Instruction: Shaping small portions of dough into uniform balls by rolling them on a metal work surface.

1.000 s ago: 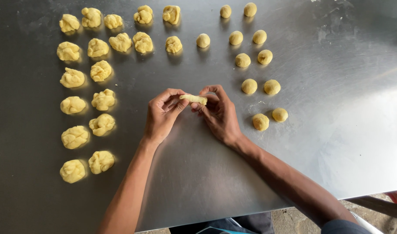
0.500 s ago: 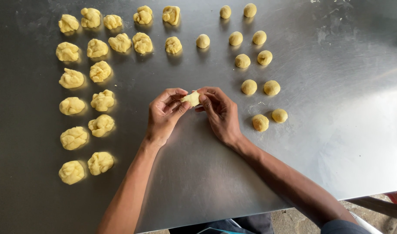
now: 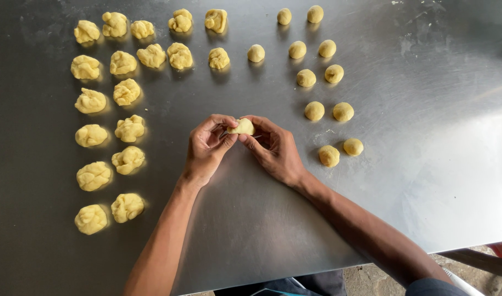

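The left hand (image 3: 207, 147) and right hand (image 3: 273, 149) pinch a small yellow dough piece (image 3: 241, 127) between closed fingertips above the steel table (image 3: 426, 137), knotted pieces (image 3: 129, 129) left, balls (image 3: 328, 155) right; a second ago the dough was a longer roll.

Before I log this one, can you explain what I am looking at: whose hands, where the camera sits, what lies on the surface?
The one view comes from a camera worn on a person's head, looking down at their own bare hands. The left hand and right hand together pinch a small piece of yellow dough above a steel table. On the table's left lie knotted dough pieces in rows; toward the right lie smooth dough balls, not yet shaped.
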